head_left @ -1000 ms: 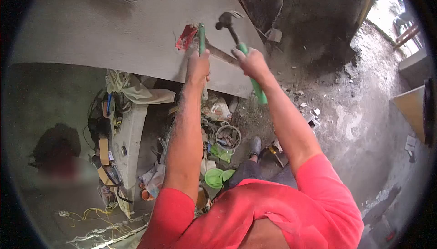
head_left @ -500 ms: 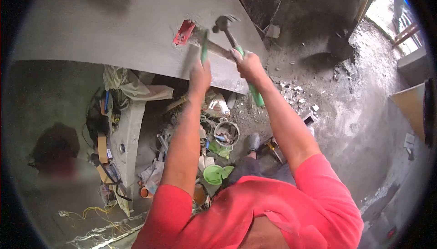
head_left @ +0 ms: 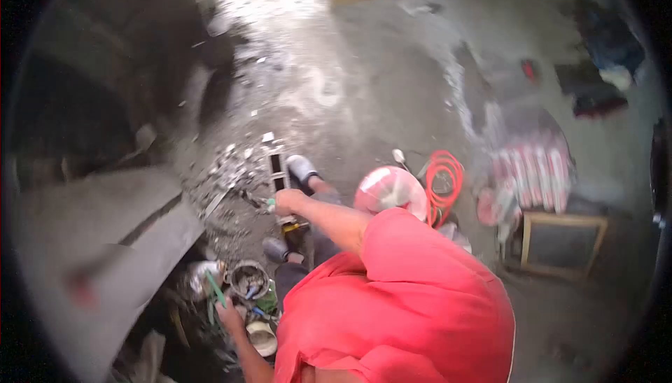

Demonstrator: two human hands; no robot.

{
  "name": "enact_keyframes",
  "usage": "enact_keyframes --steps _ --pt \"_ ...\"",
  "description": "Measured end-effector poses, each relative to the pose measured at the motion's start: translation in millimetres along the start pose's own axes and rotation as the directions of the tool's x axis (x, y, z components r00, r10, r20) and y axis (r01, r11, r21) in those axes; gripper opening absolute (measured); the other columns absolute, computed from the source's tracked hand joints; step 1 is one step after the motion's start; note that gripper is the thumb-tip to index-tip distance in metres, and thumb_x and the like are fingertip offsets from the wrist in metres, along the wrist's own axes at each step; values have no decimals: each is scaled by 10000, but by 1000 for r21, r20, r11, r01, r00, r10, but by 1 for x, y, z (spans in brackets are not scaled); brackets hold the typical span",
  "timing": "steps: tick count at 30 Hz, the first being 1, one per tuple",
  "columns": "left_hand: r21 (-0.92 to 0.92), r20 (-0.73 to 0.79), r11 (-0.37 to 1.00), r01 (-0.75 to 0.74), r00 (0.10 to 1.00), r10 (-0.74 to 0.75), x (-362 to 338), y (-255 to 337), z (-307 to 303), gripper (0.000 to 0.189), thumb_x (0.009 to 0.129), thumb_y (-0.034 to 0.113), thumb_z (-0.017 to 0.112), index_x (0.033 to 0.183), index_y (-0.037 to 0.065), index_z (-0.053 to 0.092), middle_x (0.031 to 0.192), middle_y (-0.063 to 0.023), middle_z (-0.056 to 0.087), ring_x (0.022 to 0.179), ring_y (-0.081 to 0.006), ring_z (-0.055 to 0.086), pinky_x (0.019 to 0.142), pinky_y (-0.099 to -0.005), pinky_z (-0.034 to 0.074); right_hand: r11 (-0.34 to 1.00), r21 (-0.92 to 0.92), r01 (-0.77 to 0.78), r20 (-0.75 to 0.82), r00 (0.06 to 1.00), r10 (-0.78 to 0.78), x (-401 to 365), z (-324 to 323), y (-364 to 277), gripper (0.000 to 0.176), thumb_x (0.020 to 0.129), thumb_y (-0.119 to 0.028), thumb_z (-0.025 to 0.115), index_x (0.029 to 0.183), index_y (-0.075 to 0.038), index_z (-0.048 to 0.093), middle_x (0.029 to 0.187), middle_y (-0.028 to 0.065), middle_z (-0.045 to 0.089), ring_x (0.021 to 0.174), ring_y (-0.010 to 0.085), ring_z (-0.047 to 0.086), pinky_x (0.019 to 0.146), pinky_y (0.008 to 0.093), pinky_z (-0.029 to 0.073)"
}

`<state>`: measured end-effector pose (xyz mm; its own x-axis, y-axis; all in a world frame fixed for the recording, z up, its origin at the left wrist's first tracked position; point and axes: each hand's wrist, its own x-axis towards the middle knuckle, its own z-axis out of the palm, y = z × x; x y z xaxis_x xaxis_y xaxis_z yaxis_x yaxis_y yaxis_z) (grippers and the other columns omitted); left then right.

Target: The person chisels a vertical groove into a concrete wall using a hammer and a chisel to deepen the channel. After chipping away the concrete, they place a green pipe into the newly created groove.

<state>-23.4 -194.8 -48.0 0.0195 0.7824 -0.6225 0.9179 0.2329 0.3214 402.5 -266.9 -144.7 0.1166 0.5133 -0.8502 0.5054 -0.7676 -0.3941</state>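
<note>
**Hammer and green rod, both held beside the grey surface**

The hammer [head_left: 260,202] sits in the closed right grip [head_left: 285,203], off the right edge of the grey surface [head_left: 105,243]. A short piece of green handle shows at the fist. A dark shaft runs from it roughly level towards the surface, and its head is blurred. The green rod [head_left: 214,287] is thin and tilted, with its upper end leaning towards the surface. The left grip [head_left: 231,315] clasps its lower end, just off the surface's lower right corner.

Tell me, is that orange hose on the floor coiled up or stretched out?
Coiled: the orange hose lies in several overlapping loops.
</note>
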Motion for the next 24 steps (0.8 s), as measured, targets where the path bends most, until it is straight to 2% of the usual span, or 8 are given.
enact_keyframes --steps 4,6,9,10,16,19,21,24 --pt "231 122 957 -177 981 151 7 -5 5 358 949 298 591 1055 -41 547 920 -235 629 850 -389 587 776 -492 447 930 192 -314 -80 939 334 -76 -1 105 399 831 -348 613 1065 -48 733 1118 179 705 1049 334 678 882 441 530" --pt "213 300 975 -57 954 -10 3 29 -6 347 946 284 600 1027 -51 559 899 -248 633 822 -404 592 765 -496 451 854 322 -410 -215 847 487 -88 31 165 409 836 -353 609 1084 -50 725 1115 171 707 1039 331 683 871 446 529" --pt "286 253 887 -362 922 295 77 -6 -1 319 940 265 611 970 -50 572 850 -223 624 764 -374 592 727 -485 458 712 422 -562 -125 741 660 -111 52 228 404 860 -325 571 1125 -57 717 1206 175 676 1140 321 645 943 439 504" --pt "141 234 962 -233 952 196 88 8 -2 304 943 258 606 918 -43 576 808 -195 605 733 -334 582 700 -468 459 696 421 -582 -144 714 685 -110 69 254 403 867 -321 557 1130 -61 717 1216 174 672 1146 324 642 948 435 502" --pt "234 139 849 -475 880 454 98 117 -19 312 950 279 601 900 -25 555 725 -112 543 645 -234 501 613 -433 422 617 506 -603 -113 663 740 -172 62 274 399 871 -269 581 1206 -80 687 1291 143 643 1205 304 614 981 423 498" --pt "82 181 934 -348 927 329 82 146 -11 305 955 284 596 916 -15 553 716 -84 526 628 -203 489 594 -408 413 676 437 -594 -119 707 697 -156 80 279 405 856 -300 569 1169 -82 706 1239 164 661 1163 311 635 953 437 507" --pt "111 178 867 -487 867 465 52 163 -8 301 960 287 597 941 -11 558 708 -62 521 591 -172 480 566 -379 418 730 341 -592 -139 736 662 -143 80 274 409 848 -330 553 1123 -83 728 1185 180 682 1123 313 656 922 444 519" --pt "184 280 919 -348 915 291 43 154 -2 261 962 259 607 919 5 568 659 -42 522 535 -154 485 495 -362 417 775 402 -487 -57 832 552 -124 70 257 440 819 -329 555 1125 -60 721 1137 193 697 1070 330 678 893 460 527"
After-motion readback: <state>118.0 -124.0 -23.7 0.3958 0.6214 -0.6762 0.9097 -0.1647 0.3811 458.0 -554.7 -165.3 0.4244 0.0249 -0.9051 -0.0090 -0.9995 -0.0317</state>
